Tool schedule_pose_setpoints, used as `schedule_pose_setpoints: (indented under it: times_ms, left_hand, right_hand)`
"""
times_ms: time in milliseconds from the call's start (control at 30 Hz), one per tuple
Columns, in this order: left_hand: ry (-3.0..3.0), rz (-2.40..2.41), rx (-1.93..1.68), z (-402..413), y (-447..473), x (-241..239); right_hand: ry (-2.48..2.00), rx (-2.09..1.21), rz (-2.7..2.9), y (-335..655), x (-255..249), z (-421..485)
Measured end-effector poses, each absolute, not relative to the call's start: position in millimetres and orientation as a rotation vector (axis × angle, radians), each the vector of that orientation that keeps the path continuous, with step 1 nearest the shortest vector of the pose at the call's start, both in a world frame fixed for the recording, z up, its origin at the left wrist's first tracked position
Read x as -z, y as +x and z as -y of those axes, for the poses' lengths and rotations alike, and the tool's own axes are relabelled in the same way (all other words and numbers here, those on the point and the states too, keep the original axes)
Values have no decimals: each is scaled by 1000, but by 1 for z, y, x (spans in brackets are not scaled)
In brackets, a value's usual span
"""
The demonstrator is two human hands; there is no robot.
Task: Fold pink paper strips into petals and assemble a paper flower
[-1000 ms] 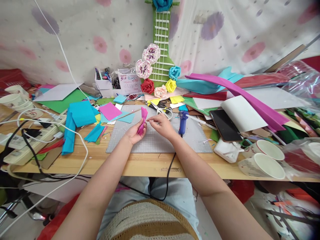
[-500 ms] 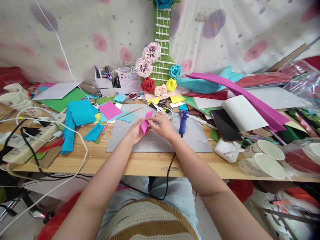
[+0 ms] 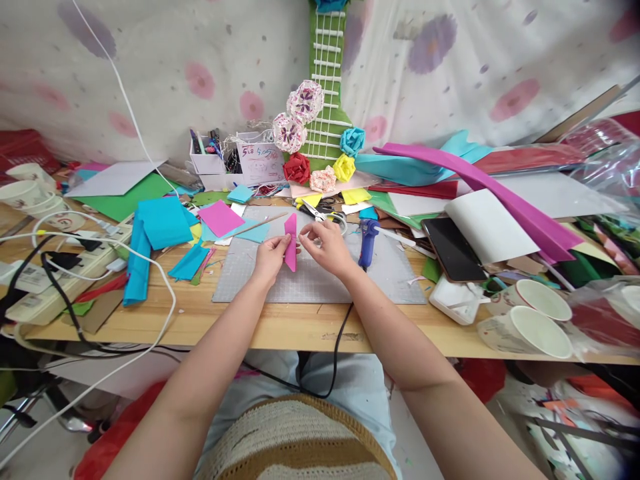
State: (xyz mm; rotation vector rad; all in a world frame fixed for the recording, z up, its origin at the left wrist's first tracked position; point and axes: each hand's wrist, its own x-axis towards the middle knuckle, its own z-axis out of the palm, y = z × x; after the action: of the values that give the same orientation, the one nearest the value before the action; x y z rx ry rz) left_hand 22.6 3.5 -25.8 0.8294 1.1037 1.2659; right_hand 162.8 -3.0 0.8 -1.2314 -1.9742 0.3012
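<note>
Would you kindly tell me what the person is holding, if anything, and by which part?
The left hand pinches a pink paper about midway along its length; whether the right hand touches it is unclear.

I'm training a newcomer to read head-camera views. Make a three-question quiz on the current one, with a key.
1. Which of the person's hands holds the narrow pink paper?
2. True or false: the black phone lies to the right of the blue glue gun.
3. Fill in the colour: the flower just above the yellow flower is ____.

Key:
1. The left hand.
2. True.
3. Blue; it is the blue flower.
</note>
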Motion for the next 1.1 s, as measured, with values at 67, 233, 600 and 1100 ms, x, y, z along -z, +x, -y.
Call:
schedule_pose_setpoints:
  times_ms: [67,233,600,1100]
  left_hand:
    - [832,-1108,-1264,-3,22,25]
    - [875,-1135,-1280,-3,19,23]
    - [954,-1182,-1369,-7,16,31]
    - [663,-973,-1189,-3,13,16]
  right_hand:
    - [-1233,-308,1952,164,-1,2]
    - [-1236,-357,1874,169,-2,0]
    - [-1118,-413,1840,170,1,-1]
    - [-1277,-354,1787,173,9,-10]
